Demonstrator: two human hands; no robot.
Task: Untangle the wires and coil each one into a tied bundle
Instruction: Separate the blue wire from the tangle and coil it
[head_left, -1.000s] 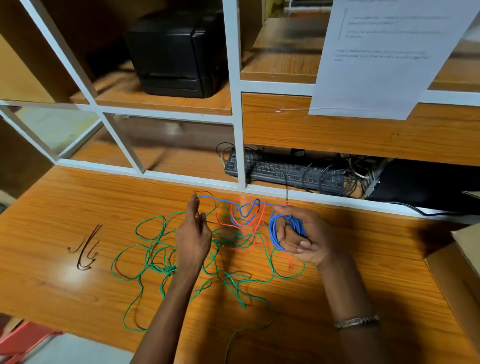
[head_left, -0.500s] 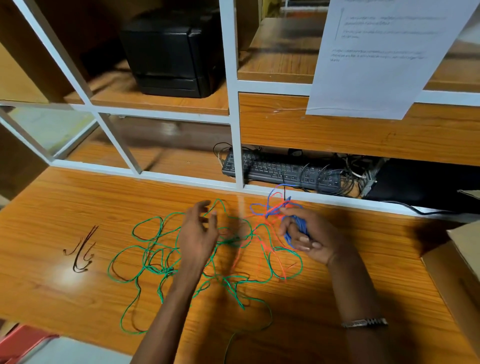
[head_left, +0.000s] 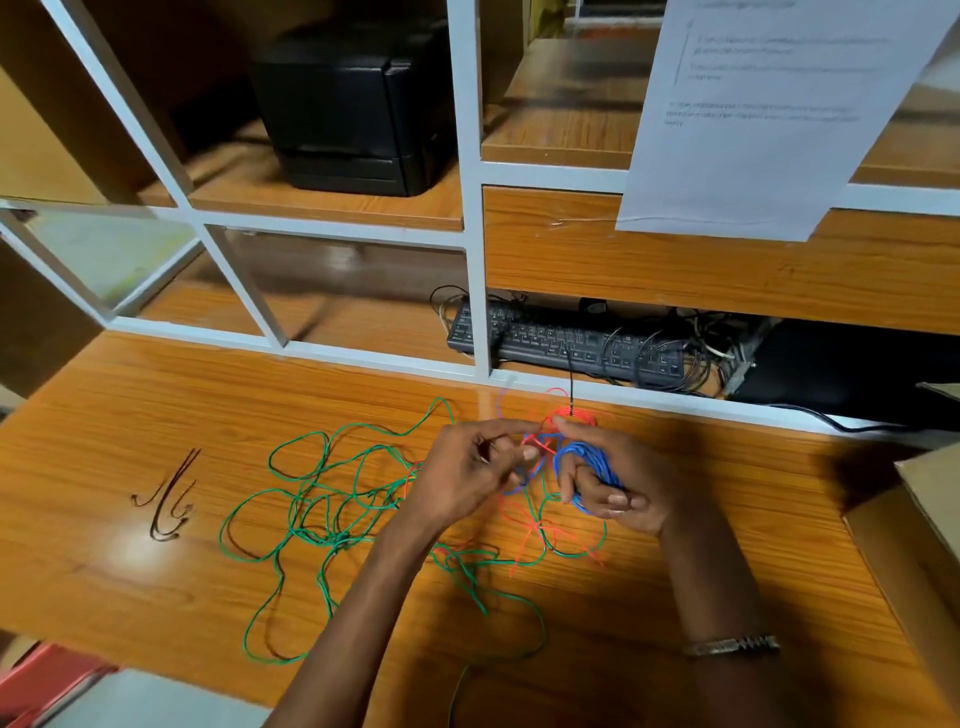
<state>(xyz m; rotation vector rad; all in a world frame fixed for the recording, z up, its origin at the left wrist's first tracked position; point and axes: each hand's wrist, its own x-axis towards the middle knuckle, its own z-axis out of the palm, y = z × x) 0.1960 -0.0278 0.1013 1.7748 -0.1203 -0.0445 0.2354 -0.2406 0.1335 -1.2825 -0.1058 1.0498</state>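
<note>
A long green wire (head_left: 311, 519) sprawls in loose loops over the wooden desk (head_left: 156, 405), tangled with an orange-red wire (head_left: 524, 535) near the middle. My right hand (head_left: 613, 483) holds a coil of blue wire (head_left: 587, 462) wound round its fingers. My left hand (head_left: 467, 478) is right beside it, thumb and forefinger pinching the blue and orange-red strands at the coil's upper left. A loose end of blue wire is blurred above the hands.
A few short dark wire ties (head_left: 169, 504) lie on the desk at the left. Behind the white frame (head_left: 475, 208) sit a black keyboard (head_left: 561, 343) with cables and a black printer (head_left: 353, 98). A cardboard box (head_left: 914, 530) stands at the right edge. A paper sheet (head_left: 753, 104) hangs above.
My left hand has moved right from the green loops to meet the right hand at the blue coil. The stretched blue strand between the hands is gone, drawn in near the coil.
</note>
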